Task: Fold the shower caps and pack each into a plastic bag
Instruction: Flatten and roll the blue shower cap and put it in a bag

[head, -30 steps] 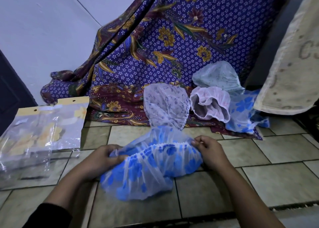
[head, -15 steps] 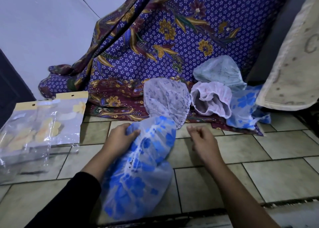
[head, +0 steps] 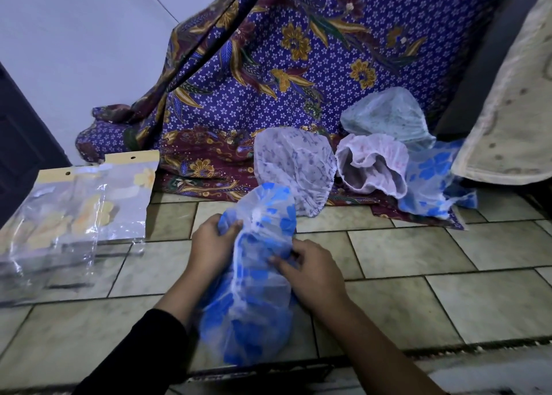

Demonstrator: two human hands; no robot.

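Low over the tiled floor (head: pixel 418 260), between the person's forearms, the blue-flowered shower cap (head: pixel 257 299) is bunched lengthwise. The left hand (head: pixel 209 245) has its grip curled round the cap's upper edge, and the right hand (head: pixel 313 272) has its grip pinching the film at mid-length. By my judgement this fold is only partly made and most of the task remains: the plastic bags (head: pixel 74 215) lie flat to the left, well apart, and four more caps (head: pixel 292 161) sit loose on the batik cloth (head: pixel 298 65) behind.
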